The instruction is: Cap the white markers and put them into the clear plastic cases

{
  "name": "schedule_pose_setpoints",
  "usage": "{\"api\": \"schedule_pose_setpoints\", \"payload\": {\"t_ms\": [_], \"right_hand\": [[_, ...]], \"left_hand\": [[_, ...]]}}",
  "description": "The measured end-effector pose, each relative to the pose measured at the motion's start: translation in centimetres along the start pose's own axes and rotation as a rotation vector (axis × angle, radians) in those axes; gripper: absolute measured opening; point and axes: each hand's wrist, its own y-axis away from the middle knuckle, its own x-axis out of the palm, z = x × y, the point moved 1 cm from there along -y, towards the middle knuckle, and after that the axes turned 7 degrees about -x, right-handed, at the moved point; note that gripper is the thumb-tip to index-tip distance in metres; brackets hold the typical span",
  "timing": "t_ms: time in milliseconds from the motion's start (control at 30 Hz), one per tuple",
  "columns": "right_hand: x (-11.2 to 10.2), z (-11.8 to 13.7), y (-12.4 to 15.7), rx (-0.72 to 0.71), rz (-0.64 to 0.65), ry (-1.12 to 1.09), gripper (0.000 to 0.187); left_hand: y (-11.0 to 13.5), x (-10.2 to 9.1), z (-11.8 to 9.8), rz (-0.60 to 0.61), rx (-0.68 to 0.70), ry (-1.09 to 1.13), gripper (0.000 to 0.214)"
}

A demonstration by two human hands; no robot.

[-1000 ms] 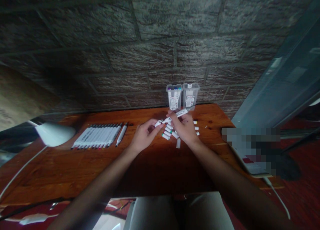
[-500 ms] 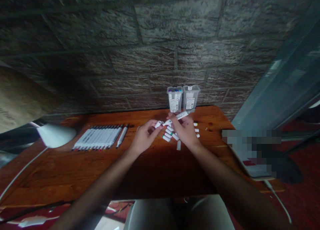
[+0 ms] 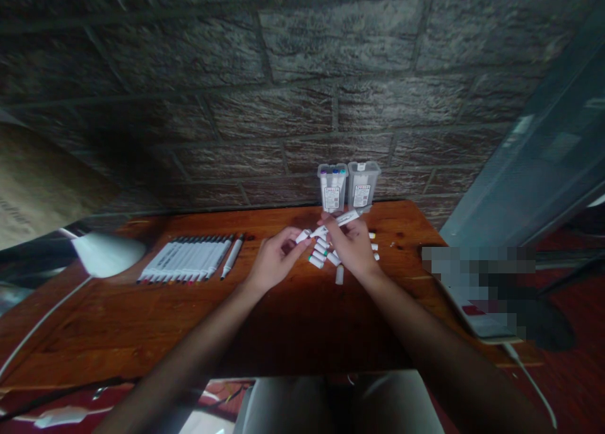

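Observation:
My left hand [image 3: 278, 256] pinches a white marker cap [image 3: 303, 236] between thumb and fingers. My right hand [image 3: 350, 244] is closed around a white marker [image 3: 347, 218], whose narrow tip end points left, close to the cap. Whether the tip touches the cap, I cannot tell. Below and between the hands lie several loose white caps [image 3: 316, 261] with coloured ends, partly covered by my right hand. One pale cap [image 3: 339, 274] stands or lies nearest me.
Several capped markers [image 3: 186, 261] form a row on the wooden table [image 3: 265, 333], with a single marker [image 3: 232, 256] beside them. Two clear plastic cases [image 3: 333, 188] stand against the brick wall. A white lamp [image 3: 109, 255] is at left, a partly blurred-out device [image 3: 491, 324] at right.
My left hand's cap has tilted and moved slightly right, nearer the marker's tip. My right hand still holds the marker. The whole view has shifted a little.

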Motion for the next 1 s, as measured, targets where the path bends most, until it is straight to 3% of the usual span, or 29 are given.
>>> {"api": "schedule_pose_setpoints", "payload": {"t_ms": [1000], "right_hand": [[-0.29, 0.20, -0.16, -0.145, -0.018, 0.071, 0.013]], "left_hand": [[-0.12, -0.18, -0.03, -0.077, 0.019, -0.026, 0.029]]}}
